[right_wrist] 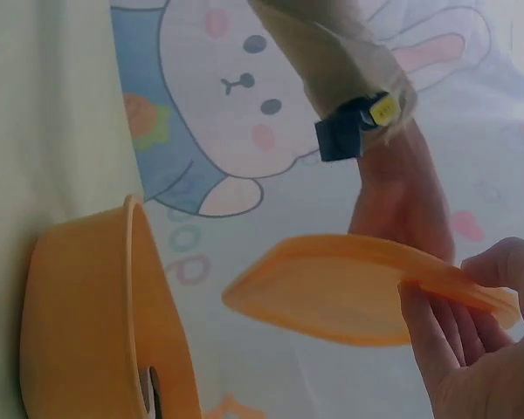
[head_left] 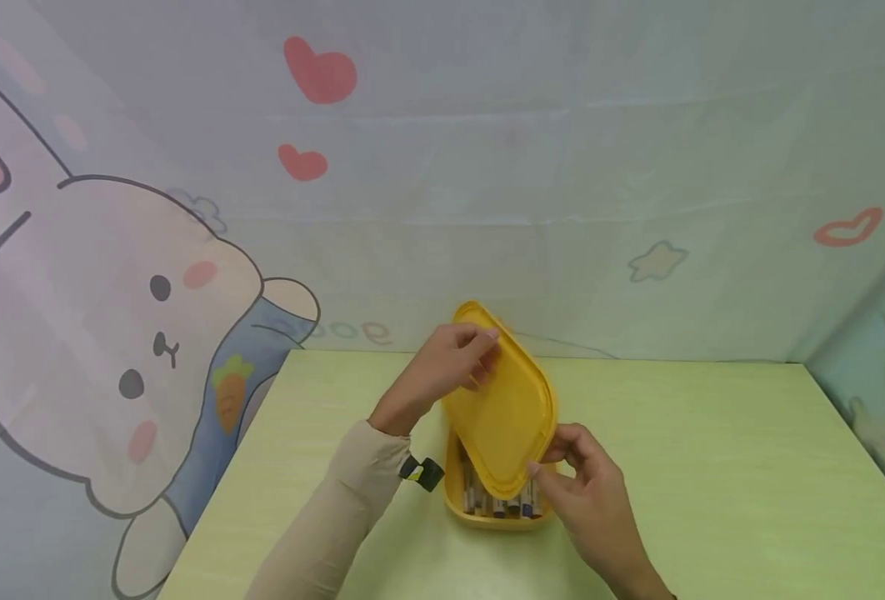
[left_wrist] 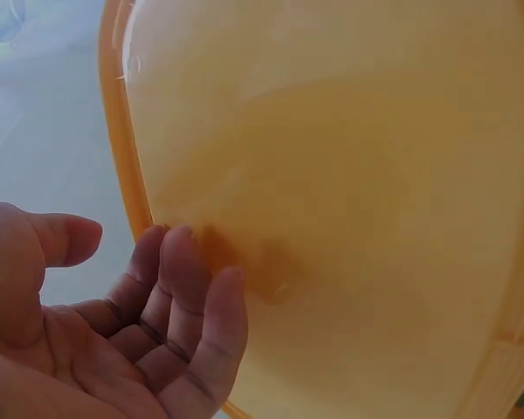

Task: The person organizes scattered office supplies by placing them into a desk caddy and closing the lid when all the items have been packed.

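Observation:
A yellow plastic lid is held tilted above a yellow box with several markers inside. At the lid's near right edge, my right hand pinches the rim between thumb and fingers; the right wrist view shows this hand on the lid. My left hand is at the lid's upper left part. In the left wrist view, its loosely bent fingers are against or very near the lid's face, with the thumb apart from it. The lid hides much of the box's inside.
The box stands on a light green table. Behind it hangs a pale cloth printed with hearts and a rabbit. A small dark camera mount sits on the left wrist.

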`<state>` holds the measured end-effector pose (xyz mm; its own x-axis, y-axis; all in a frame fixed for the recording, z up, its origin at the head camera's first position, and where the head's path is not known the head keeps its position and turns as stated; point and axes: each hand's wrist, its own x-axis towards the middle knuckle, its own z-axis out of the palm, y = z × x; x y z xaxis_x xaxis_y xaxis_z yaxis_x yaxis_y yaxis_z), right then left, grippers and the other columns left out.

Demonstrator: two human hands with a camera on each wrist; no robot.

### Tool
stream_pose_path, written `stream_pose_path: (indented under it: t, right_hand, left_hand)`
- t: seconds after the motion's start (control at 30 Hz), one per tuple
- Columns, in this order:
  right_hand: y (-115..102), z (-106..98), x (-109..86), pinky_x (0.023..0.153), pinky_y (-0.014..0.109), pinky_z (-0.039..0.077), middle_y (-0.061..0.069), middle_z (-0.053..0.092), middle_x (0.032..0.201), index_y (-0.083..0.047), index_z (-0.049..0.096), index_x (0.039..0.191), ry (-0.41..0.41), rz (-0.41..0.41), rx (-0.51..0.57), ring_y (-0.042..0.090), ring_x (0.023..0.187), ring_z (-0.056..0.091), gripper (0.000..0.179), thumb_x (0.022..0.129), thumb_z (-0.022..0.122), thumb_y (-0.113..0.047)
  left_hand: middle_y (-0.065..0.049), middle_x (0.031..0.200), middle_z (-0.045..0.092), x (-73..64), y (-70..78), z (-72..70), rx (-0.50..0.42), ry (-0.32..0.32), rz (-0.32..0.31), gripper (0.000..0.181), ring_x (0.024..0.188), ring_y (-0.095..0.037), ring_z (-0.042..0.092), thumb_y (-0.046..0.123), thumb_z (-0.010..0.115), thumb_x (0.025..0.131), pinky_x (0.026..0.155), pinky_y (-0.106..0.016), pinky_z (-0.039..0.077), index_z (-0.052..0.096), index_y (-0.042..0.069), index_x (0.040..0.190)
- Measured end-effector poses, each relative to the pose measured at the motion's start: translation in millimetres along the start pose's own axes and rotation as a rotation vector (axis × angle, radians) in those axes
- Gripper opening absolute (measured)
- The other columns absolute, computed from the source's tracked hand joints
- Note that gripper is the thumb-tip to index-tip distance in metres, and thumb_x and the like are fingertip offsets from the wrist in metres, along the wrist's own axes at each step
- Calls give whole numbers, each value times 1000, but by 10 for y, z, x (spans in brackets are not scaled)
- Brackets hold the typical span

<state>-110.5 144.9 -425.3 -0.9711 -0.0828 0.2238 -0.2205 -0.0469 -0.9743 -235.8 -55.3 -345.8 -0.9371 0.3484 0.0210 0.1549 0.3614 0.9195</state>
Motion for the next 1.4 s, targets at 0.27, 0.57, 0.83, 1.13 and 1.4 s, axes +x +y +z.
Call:
stream_pose_path:
  t: [0.27, 0.57, 0.83, 1.13, 1.4]
  right_hand:
    - [19, 147, -157, 77, 33, 62, 6, 60, 110, -9, 60, 118, 49, -218, -172, 21, 100, 65, 32, 91, 74, 1]
    - [105, 207, -206, 75, 26, 61, -2, 58, 111, -10, 61, 118, 77, -410, -380, 12, 101, 64, 45, 82, 77, 11]
    - [123, 152, -175, 80, 29, 61, -7, 58, 117, -17, 60, 124, -10, -388, -437, 11, 104, 64, 46, 85, 82, -3]
    - [211, -170, 121, 94, 33, 55, 1, 58, 132, -19, 50, 141, -84, -229, -304, 26, 118, 59, 41, 102, 61, -13]
    - [371, -407, 493, 115, 57, 37, 15, 36, 159, -10, 24, 160, -184, 112, -140, 38, 146, 37, 61, 111, 29, -46]
  left_hand:
    - [-10, 89, 66, -33, 104, 70, 14, -34, 36, 46, 77, -29, 66, 48, 50, 106, 73, -43, 61, 69, 9, 91]
    - [-12, 86, 64, -49, 118, 103, -9, -61, 31, 41, 74, -27, 62, 41, 57, 104, 70, -37, 60, 65, 3, 90]
    - [-13, 86, 63, -65, 127, 112, -54, -60, 29, 39, 80, -25, 63, 34, 57, 105, 75, -40, 61, 62, 0, 87]
    - [-11, 95, 66, -138, 143, 67, -88, -23, 49, 34, 93, -32, 67, 34, 58, 105, 77, -40, 61, 67, 5, 89]
    - [-12, 98, 66, -227, 86, 25, -205, -42, 68, 32, 97, -33, 68, 34, 58, 105, 81, -43, 61, 65, 6, 91]
